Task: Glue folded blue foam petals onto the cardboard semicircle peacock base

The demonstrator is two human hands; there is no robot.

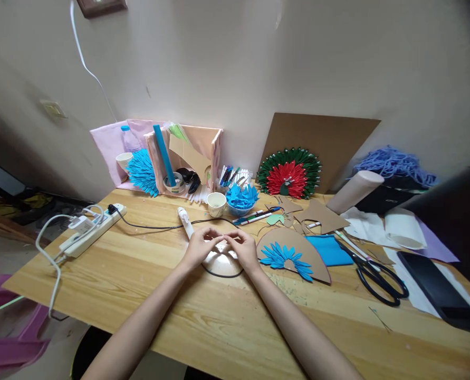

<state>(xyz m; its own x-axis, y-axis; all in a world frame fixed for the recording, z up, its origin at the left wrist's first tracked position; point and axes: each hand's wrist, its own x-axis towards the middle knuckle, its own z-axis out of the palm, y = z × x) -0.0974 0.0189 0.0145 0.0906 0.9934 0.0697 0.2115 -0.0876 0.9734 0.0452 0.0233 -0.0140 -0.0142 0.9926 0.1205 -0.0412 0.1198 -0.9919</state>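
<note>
On the wooden table (112, 295), 2 hands' fingers (214, 240) pinch together over 1 white disc (219, 262).

Glossy grained wood table (147, 295), matt brown cardboard fan (317, 258), black-handled metal scissors (377, 277)

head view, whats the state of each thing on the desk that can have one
left hand: fingertips pinched against the right hand's, anything held too small to tell
right hand: fingertips meeting the left hand's, above a pale disc
scissors: lying flat, blades shut
glue gun: lying on its side, corded
power strip: plugs in it
paper cup: upright
phone: screen dark
</note>
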